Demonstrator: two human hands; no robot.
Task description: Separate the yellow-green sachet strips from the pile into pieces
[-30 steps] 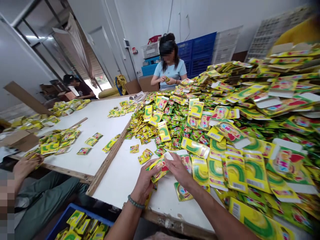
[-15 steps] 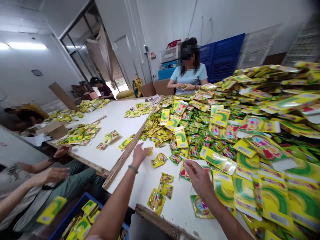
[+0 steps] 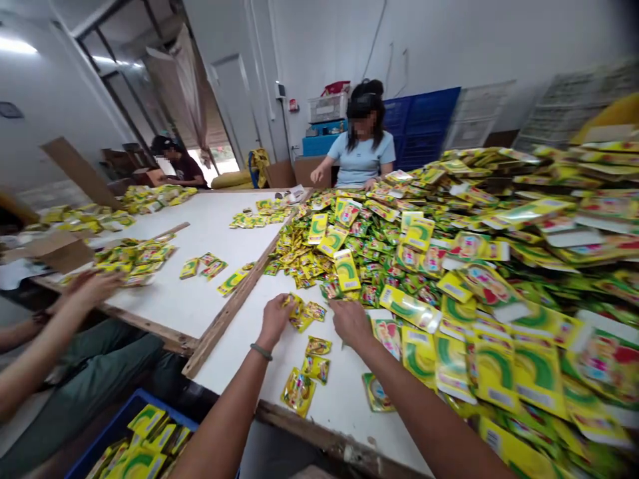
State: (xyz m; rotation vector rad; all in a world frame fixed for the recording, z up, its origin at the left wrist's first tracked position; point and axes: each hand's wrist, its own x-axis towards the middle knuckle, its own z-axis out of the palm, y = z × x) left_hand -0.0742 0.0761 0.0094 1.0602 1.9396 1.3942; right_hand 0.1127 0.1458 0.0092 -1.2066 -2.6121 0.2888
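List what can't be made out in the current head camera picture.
Head view, right hand: its own back hides whatever it may hold.
Head view, blue crate: cut off by the bottom edge; the left forearm covers part.
Head view, co-worker's hand at left: blur smears its outline.
Head view, small packets: their fine print is too small to read.

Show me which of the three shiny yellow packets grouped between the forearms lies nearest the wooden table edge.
The lowest, largest-looking shiny yellow packet, beside the wooden table edge; the other two lie farther in.
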